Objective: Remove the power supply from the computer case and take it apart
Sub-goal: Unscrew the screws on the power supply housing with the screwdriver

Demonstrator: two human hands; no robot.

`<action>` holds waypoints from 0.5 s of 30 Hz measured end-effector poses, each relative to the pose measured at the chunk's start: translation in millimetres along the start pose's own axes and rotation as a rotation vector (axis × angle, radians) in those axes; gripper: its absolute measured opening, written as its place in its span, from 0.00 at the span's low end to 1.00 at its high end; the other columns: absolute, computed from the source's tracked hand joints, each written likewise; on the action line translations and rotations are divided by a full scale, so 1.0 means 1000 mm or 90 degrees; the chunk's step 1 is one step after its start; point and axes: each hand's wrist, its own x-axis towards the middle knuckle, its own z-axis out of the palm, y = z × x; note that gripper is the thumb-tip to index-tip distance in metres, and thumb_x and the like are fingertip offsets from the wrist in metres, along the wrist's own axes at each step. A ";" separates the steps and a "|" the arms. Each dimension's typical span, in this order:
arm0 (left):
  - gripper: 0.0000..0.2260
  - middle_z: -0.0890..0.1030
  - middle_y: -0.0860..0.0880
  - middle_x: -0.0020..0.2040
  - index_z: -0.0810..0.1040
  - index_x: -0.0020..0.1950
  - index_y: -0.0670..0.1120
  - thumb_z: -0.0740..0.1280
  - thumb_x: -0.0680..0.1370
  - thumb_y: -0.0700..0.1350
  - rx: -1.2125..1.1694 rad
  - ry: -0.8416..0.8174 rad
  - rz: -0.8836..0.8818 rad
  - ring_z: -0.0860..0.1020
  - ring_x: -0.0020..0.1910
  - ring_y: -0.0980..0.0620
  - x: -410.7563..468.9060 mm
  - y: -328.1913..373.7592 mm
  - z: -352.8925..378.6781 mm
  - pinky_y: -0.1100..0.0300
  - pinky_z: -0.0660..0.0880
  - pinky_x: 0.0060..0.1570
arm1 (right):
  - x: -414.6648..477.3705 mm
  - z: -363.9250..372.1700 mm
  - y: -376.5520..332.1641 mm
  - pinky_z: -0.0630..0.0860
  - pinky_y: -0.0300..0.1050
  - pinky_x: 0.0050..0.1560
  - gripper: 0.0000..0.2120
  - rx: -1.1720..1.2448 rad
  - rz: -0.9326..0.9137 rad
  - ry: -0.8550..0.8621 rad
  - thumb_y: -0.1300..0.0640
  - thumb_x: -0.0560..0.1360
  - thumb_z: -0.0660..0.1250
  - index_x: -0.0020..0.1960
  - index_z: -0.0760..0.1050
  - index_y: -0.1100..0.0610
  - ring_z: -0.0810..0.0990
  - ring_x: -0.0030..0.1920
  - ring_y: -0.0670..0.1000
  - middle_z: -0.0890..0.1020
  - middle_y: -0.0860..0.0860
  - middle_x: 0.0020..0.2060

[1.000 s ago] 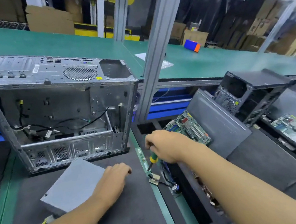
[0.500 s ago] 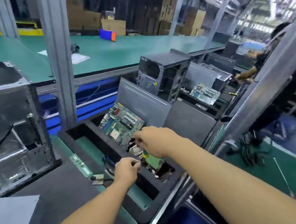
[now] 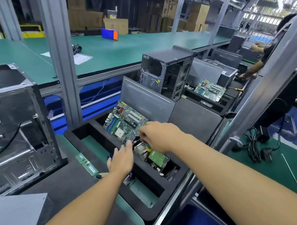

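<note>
The grey power supply lies on the dark mat at the bottom left, apart from both hands. The opened computer case stands behind it at the left. My right hand grips a green-and-yellow screwdriver over a black foam tray. My left hand hovers over the same tray with its fingers stretched forward and nothing in it. A green motherboard leans in the tray just beyond both hands.
A RAM stick lies on the tray's left rim. A small green board and loose parts fill the tray pocket. More cases and a second motherboard stand further right, where another person works. Cables lie on the green bench.
My view swung right, away from the power supply. My left hand left the power supply, moved to the tray and opened its fingers. My right hand carried the screwdriver toward the motherboard.
</note>
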 end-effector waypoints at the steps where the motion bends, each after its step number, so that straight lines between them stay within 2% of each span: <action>1: 0.17 0.68 0.44 0.73 0.62 0.69 0.48 0.42 0.83 0.46 0.043 0.025 0.006 0.61 0.74 0.40 0.001 -0.005 -0.003 0.40 0.61 0.68 | 0.002 -0.001 -0.001 0.72 0.50 0.42 0.07 0.000 -0.001 0.000 0.60 0.80 0.58 0.49 0.66 0.48 0.74 0.45 0.56 0.72 0.50 0.53; 4: 0.15 0.67 0.42 0.72 0.62 0.68 0.49 0.46 0.82 0.44 0.145 0.049 0.033 0.63 0.71 0.40 0.002 -0.017 -0.010 0.40 0.65 0.65 | 0.009 -0.004 -0.010 0.71 0.50 0.42 0.06 0.005 -0.018 0.008 0.60 0.80 0.58 0.53 0.69 0.49 0.73 0.45 0.55 0.72 0.51 0.54; 7: 0.17 0.69 0.54 0.74 0.72 0.67 0.56 0.51 0.82 0.54 0.245 -0.029 0.121 0.67 0.72 0.52 -0.003 -0.048 -0.029 0.48 0.61 0.68 | 0.018 -0.003 -0.027 0.71 0.50 0.45 0.07 0.016 -0.060 0.002 0.59 0.80 0.58 0.56 0.71 0.51 0.75 0.49 0.58 0.73 0.52 0.55; 9: 0.19 0.63 0.58 0.77 0.72 0.69 0.59 0.55 0.80 0.57 0.415 -0.095 0.185 0.65 0.73 0.55 -0.014 -0.086 -0.051 0.49 0.59 0.68 | 0.026 -0.002 -0.044 0.74 0.52 0.50 0.08 0.023 -0.089 -0.002 0.59 0.80 0.58 0.56 0.72 0.51 0.76 0.52 0.59 0.74 0.52 0.55; 12: 0.23 0.50 0.57 0.81 0.68 0.73 0.59 0.58 0.78 0.61 0.530 -0.129 0.119 0.53 0.79 0.54 -0.037 -0.147 -0.089 0.44 0.52 0.72 | 0.038 0.003 -0.075 0.71 0.50 0.50 0.07 0.028 -0.137 -0.007 0.60 0.79 0.58 0.54 0.71 0.50 0.76 0.53 0.58 0.72 0.50 0.51; 15: 0.31 0.40 0.56 0.81 0.60 0.77 0.60 0.58 0.75 0.67 0.496 -0.083 0.028 0.43 0.80 0.51 -0.068 -0.189 -0.114 0.40 0.46 0.74 | 0.051 0.006 -0.115 0.72 0.52 0.51 0.08 0.027 -0.194 -0.010 0.60 0.79 0.58 0.56 0.71 0.52 0.76 0.53 0.59 0.74 0.52 0.54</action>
